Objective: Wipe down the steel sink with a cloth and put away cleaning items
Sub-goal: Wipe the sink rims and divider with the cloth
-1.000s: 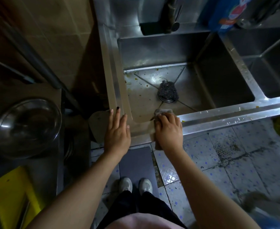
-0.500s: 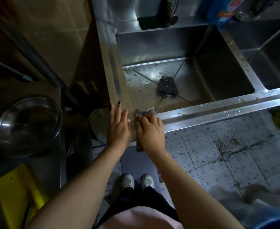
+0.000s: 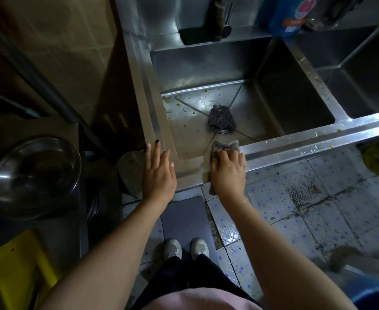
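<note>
A scourer [image 3: 222, 118] covers the sink's [image 3: 307, 145] drain; a bowl [image 3: 32, 175] stands left of the sink. On its front rim the right hand [image 3: 228, 174] curls its fingers [image 3: 226, 156] over the cloth [image 3: 227, 145]; the left hand [image 3: 159, 175] lies flat.

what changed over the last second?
The right hand, gripping the cloth, wiped left along the front rim of the sink toward the left hand, then back right. The left hand stayed flat on the corner; the scourer stayed on the drain.
</note>
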